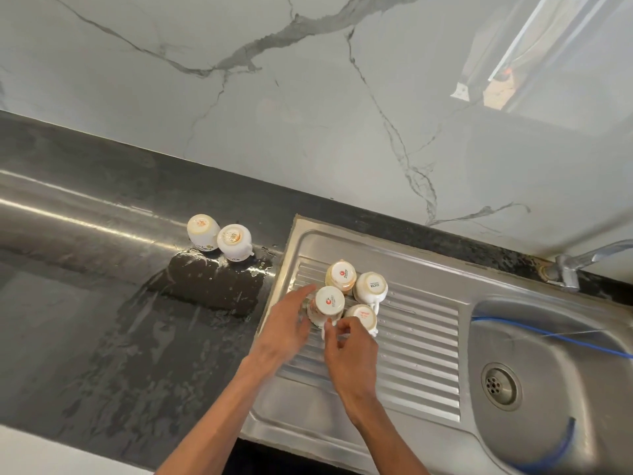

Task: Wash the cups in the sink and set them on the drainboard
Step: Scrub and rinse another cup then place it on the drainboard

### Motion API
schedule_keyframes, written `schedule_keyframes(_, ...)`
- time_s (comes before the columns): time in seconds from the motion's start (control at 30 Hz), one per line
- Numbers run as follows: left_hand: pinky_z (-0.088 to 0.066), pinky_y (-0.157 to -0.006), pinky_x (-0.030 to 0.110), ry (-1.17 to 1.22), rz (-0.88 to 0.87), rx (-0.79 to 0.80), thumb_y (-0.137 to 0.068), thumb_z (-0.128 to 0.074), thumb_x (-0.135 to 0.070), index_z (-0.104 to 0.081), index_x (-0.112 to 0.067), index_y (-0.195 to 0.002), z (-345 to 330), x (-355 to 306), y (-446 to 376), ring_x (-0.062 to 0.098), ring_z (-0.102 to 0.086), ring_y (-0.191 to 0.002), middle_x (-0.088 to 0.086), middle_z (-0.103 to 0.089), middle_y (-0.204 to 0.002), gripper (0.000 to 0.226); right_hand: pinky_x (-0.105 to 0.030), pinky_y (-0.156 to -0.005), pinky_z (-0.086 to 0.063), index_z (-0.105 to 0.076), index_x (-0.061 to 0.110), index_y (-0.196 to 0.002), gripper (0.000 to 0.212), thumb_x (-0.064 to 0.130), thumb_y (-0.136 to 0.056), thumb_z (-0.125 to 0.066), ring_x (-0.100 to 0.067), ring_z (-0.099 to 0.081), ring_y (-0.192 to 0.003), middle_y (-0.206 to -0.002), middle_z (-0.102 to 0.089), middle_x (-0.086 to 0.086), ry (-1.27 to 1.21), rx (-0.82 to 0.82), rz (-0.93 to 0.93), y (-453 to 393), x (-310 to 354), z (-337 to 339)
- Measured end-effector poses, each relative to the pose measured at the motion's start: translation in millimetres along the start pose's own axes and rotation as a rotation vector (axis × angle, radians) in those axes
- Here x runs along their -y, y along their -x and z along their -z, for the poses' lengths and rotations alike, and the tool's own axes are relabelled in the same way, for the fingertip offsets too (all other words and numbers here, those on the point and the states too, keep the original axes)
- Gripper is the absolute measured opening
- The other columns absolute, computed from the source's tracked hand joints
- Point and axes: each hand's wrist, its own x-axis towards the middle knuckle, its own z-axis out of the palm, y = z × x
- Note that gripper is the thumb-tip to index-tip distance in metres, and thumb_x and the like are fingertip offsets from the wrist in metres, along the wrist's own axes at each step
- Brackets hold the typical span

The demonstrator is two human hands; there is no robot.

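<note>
Several white cups stand upside down in a cluster on the ribbed steel drainboard. The near-left cup has a red mark on its base. My left hand lies against its left side with fingers straight. My right hand pinches that cup's handle from the front. Behind it are a cup with a tan band and a cup marked SISTA. A fourth cup stands just right of my right hand, partly hidden by it.
Two more white cups stand upside down on the wet black counter, left of the drainboard. The steel sink bowl with its drain lies at the right, with a blue hose across it. A tap stands behind.
</note>
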Motion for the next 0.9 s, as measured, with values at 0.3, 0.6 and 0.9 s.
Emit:
schedule_keyframes(0.3, -0.053, -0.092, 0.054, -0.092, 0.401, -0.619, -0.091, -0.078, -0.041, -0.039, -0.02, -0.151, 92, 13, -44, 0.036, -0.06, -0.119, 0.011, -0.048, -0.14, 0.075, -0.03, -0.058, -0.058, -0.063, 0.029, -0.104, 0.013, 0.036, -0.097, -0.071, -0.003, -0.065, -0.07, -0.089, -0.066, 0.019, 0.053, -0.062, 0.237, 3, 29, 18)
schedule_keyframes(0.6, -0.049, -0.101, 0.054, 0.026, 0.46, -0.624, -0.092, -0.077, -0.026, -0.035, -0.02, -0.155, 80, 20, -57, 0.034, -0.056, -0.133, 0.006, -0.052, -0.15, 0.076, -0.039, -0.108, -0.052, -0.058, 0.02, -0.141, 0.04, 0.017, -0.101, -0.06, -0.018, -0.062, -0.123, -0.136, -0.065, -0.001, 0.132, 0.294, 0.37, -90, 130, -66)
schedule_keyframes(0.9, -0.045, -0.099, 0.032, 0.159, 0.51, -0.614, -0.094, -0.049, 0.006, -0.057, -0.024, -0.144, 89, 34, -61, 0.024, -0.064, -0.124, 0.001, -0.07, -0.134, 0.059, -0.038, -0.11, -0.043, -0.042, 0.017, -0.155, 0.097, 0.027, -0.072, -0.092, -0.028, -0.054, -0.136, -0.148, -0.058, -0.007, 0.368, 0.637, 0.454, -163, 161, -131)
